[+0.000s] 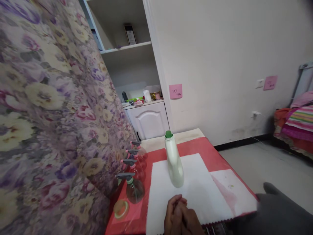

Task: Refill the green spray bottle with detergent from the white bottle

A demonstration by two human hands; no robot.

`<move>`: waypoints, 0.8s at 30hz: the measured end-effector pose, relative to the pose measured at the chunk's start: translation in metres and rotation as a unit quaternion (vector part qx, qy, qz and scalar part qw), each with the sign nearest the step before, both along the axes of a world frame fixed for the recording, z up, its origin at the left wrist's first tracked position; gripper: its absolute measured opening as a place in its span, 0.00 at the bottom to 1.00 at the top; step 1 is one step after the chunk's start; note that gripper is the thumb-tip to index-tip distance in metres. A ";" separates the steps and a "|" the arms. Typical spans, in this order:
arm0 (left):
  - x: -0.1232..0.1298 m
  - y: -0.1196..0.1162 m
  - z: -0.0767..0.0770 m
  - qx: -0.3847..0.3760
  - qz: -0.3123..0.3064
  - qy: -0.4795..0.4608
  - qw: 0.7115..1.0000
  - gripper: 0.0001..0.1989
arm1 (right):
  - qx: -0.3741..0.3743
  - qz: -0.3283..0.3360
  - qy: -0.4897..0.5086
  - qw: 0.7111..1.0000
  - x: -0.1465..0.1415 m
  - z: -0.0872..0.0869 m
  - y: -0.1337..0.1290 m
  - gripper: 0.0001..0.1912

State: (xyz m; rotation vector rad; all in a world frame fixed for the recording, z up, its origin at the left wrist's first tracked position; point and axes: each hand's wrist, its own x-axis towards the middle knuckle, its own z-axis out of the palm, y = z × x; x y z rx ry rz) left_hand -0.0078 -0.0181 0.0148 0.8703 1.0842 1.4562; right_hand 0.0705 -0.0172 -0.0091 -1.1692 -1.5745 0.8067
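Observation:
My left hand [171, 213] and my right hand [190, 219] are clasped together at the near edge of the table, fingers folded over one another. I see nothing between them. Just beyond them a pale green plastic bottle [175, 163] stands on a white cloth [193, 195], apart from both hands. Its top shows a darker green spout [168, 134] with no cap over it. Along the left side stands a row of several clear spray bottles with grey triggers; the nearest spray bottle [135, 191] is greenish. A round tan disc with a pale green rim [121, 209] lies in front of it.
A red cover [195, 145] lies over the table. A wet-looking white sheet [234, 189] is at its right side. A floral curtain [56, 124] hangs close on the left. Behind are a white cabinet [148, 120] and a wall with pink notes [175, 91].

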 end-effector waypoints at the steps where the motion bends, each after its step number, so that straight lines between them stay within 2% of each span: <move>1: -0.001 0.000 0.002 -0.001 0.005 0.004 1.000 0.22 | 0.006 0.015 0.021 1.000 0.001 0.004 0.002 0.20; 5: -0.004 -0.001 0.003 0.027 0.012 0.019 0.999 0.25 | 0.034 0.081 0.112 0.990 0.005 0.025 0.008 0.17; 8: -0.010 0.001 0.004 0.031 0.012 0.021 0.999 0.26 | -0.003 0.118 0.172 0.978 0.006 0.041 0.009 0.19; 11: -0.021 0.004 0.008 0.025 0.037 0.045 0.998 0.24 | -0.033 0.130 0.205 0.969 0.008 0.053 0.012 0.23; 15: -0.034 0.004 0.022 0.081 0.068 0.053 0.993 0.23 | -0.038 0.133 0.205 0.969 0.012 0.065 0.020 0.27; 20: -0.036 0.002 0.037 0.155 -0.007 0.095 0.983 0.26 | -0.025 0.140 0.207 0.968 0.008 0.069 0.023 0.30; 24: -0.039 0.010 0.044 0.130 -0.050 0.104 0.985 0.32 | -0.019 0.135 0.214 0.967 0.001 0.070 0.026 0.31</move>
